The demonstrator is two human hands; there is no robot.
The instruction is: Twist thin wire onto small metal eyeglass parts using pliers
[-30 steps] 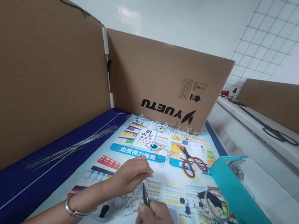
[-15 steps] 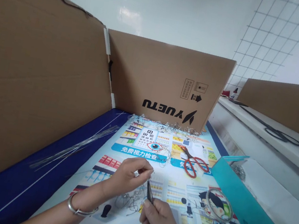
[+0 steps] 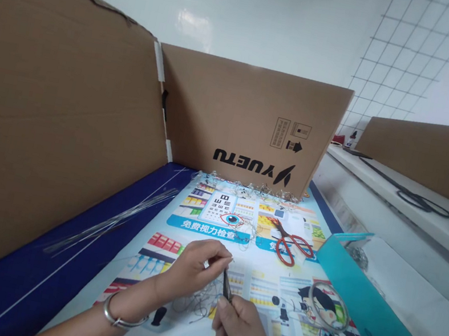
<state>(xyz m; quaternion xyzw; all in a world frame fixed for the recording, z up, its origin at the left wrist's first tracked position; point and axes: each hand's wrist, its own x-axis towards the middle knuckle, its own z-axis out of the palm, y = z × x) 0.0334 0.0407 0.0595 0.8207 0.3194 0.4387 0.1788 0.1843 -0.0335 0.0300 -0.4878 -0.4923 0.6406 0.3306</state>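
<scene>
My left hand (image 3: 202,265), with a metal bangle (image 3: 123,321) on its wrist, is pinched around a small piece of thin wire (image 3: 233,260); only a tiny end shows at the fingertips. In my right hand (image 3: 237,329) I grip a pair of pliers (image 3: 227,285) with dark narrow jaws and a bit of yellow handle below. The jaw tips point up at my left fingertips and are very close to them; whether they touch the wire I cannot tell. Behind my hands lies a loose tangle of thin wire (image 3: 196,302) on the printed sheet.
Red-handled scissors (image 3: 291,246) lie ahead on the sheet. A coil of wire (image 3: 330,308) is at the right, beside a teal box (image 3: 381,311). Straight wires (image 3: 115,221) lie on the blue cloth at left. Small wire pieces (image 3: 247,188) line the foot of the cardboard panel (image 3: 251,115).
Both hands have shifted very slightly to the right, the left one a touch lower. The pinch and the pliers grip stay the same.
</scene>
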